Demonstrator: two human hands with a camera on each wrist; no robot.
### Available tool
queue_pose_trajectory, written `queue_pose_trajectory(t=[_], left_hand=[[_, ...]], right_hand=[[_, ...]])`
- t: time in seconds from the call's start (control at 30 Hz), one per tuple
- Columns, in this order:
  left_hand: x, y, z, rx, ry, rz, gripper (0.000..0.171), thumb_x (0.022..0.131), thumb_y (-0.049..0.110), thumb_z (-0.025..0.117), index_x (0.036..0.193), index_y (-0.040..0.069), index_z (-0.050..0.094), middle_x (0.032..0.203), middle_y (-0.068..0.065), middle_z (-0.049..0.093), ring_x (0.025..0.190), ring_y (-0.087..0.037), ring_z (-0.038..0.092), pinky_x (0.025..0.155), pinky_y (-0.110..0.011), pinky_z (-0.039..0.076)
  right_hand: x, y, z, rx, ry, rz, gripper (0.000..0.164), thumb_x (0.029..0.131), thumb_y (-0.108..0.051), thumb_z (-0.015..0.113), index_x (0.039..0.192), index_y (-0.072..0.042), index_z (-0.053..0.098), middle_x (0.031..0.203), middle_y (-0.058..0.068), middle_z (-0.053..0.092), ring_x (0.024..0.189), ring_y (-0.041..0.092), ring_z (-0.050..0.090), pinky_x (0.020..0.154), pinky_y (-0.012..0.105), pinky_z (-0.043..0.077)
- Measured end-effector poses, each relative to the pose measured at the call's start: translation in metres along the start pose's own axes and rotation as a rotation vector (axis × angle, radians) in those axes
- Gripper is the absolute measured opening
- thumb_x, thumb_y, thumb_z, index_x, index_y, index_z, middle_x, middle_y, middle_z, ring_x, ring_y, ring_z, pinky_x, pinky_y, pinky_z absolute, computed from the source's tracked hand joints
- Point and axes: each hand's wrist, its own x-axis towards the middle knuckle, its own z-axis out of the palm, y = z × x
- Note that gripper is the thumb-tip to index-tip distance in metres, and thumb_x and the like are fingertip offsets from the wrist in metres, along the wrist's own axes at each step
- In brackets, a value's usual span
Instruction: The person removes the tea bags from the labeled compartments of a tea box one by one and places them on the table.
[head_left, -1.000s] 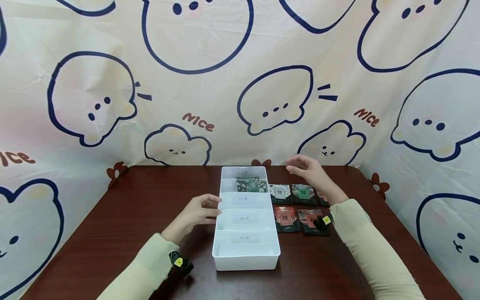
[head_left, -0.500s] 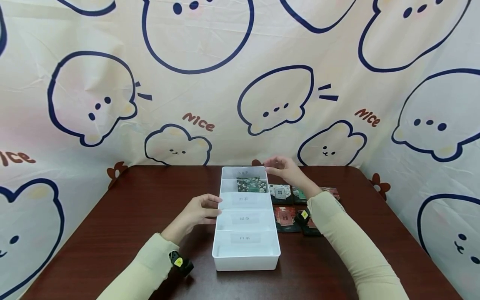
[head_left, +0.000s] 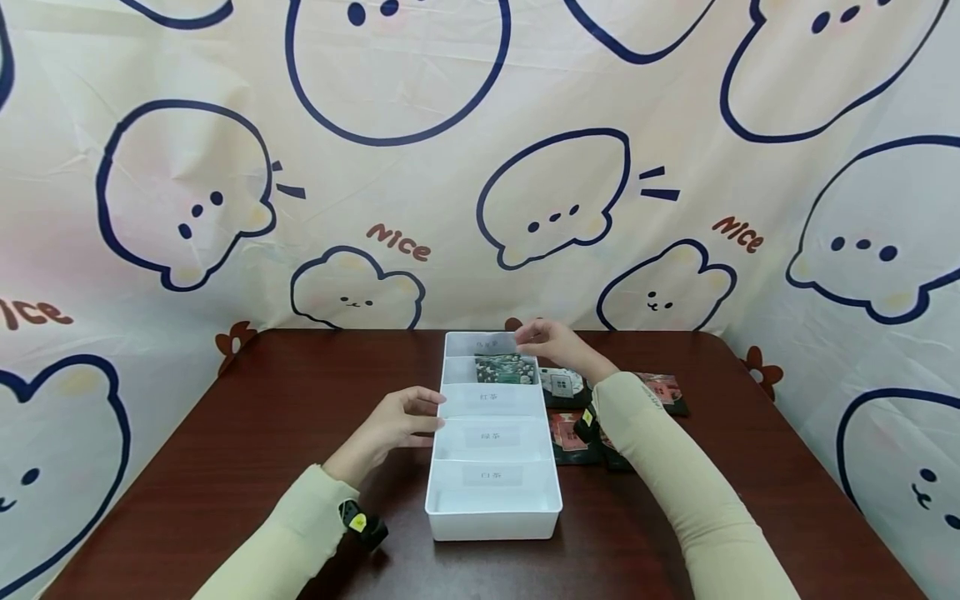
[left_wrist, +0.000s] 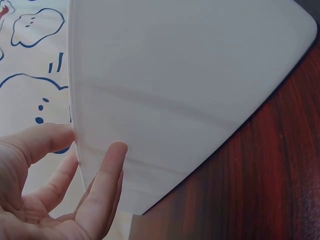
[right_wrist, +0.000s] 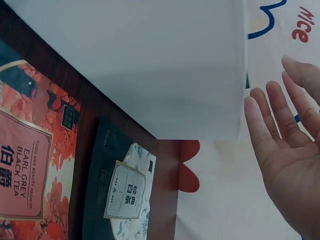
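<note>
A white divided box (head_left: 491,527) stands lengthwise on the table, with a printed label in several compartments. My left hand (head_left: 393,429) touches the box's left side; in the left wrist view its fairly straight fingers (left_wrist: 111,167) lie at the rim and outer wall. One green patterned sachet (head_left: 504,369) lies in the second compartment from the far end. Over the far right rim is my right hand (head_left: 558,346), its fingertips just above that sachet. The right wrist view shows this hand with loosely bent fingers (right_wrist: 282,107) and nothing between them.
Right of the box lie several tea packets: one with a white label (head_left: 562,385), a red one (head_left: 567,435) marked Earl Grey black tea in the right wrist view, and another red one (head_left: 663,390). My right sleeve (head_left: 660,467) covers others. A patterned cloth (head_left: 450,192) hangs behind the table.
My right hand has moved left from above the tea packets to the box's far right rim, and its sleeve now covers more packets. The left hand stays against the box.
</note>
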Motion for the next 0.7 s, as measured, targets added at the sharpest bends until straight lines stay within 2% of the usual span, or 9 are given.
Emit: queue_pose_trajectory(t=[0.2, 0.33, 0.47, 0.7], left_hand=[[-0.0002, -0.0002, -0.0012, -0.008, -0.003, -0.002, 0.038, 0.083, 0.008, 0.074, 0.119, 0.005, 0.061, 0.118, -0.020, 0.057, 0.089, -0.023, 0.066, 0.079, -0.044, 0.059], [0.0004, 0.0000, -0.0007, -0.011, 0.007, -0.008, 0.037, 0.083, 0.007, 0.074, 0.117, 0.006, 0.062, 0.116, -0.018, 0.058, 0.087, -0.023, 0.067, 0.078, -0.044, 0.059], [0.0011, -0.0001, 0.0001, -0.004, 0.012, -0.007, 0.036, 0.083, 0.007, 0.074, 0.117, 0.007, 0.062, 0.116, -0.018, 0.059, 0.087, -0.022, 0.067, 0.078, -0.043, 0.060], [0.0016, -0.0007, -0.0006, -0.005, 0.011, -0.007, 0.036, 0.083, 0.007, 0.074, 0.117, 0.007, 0.062, 0.116, -0.018, 0.059, 0.087, -0.022, 0.067, 0.078, -0.043, 0.060]], right_hand=[[0.0052, -0.0014, 0.0049, -0.052, -0.074, 0.009, 0.035, 0.091, -0.020, 0.068, 0.121, -0.005, 0.061, 0.123, 0.009, 0.062, 0.116, 0.025, 0.058, 0.102, 0.046, 0.048], [0.0075, -0.0024, 0.0067, -0.071, -0.104, 0.000, 0.034, 0.091, -0.016, 0.068, 0.121, -0.003, 0.061, 0.122, 0.010, 0.063, 0.114, 0.025, 0.059, 0.100, 0.045, 0.049], [0.0087, -0.0050, 0.0079, -0.097, -0.120, -0.004, 0.033, 0.089, -0.010, 0.069, 0.120, -0.001, 0.062, 0.121, 0.011, 0.064, 0.112, 0.025, 0.061, 0.098, 0.042, 0.051], [0.0099, -0.0094, 0.0103, -0.179, -0.124, 0.030, 0.030, 0.084, -0.003, 0.072, 0.113, -0.008, 0.065, 0.118, 0.008, 0.065, 0.109, 0.023, 0.060, 0.096, 0.041, 0.052]])
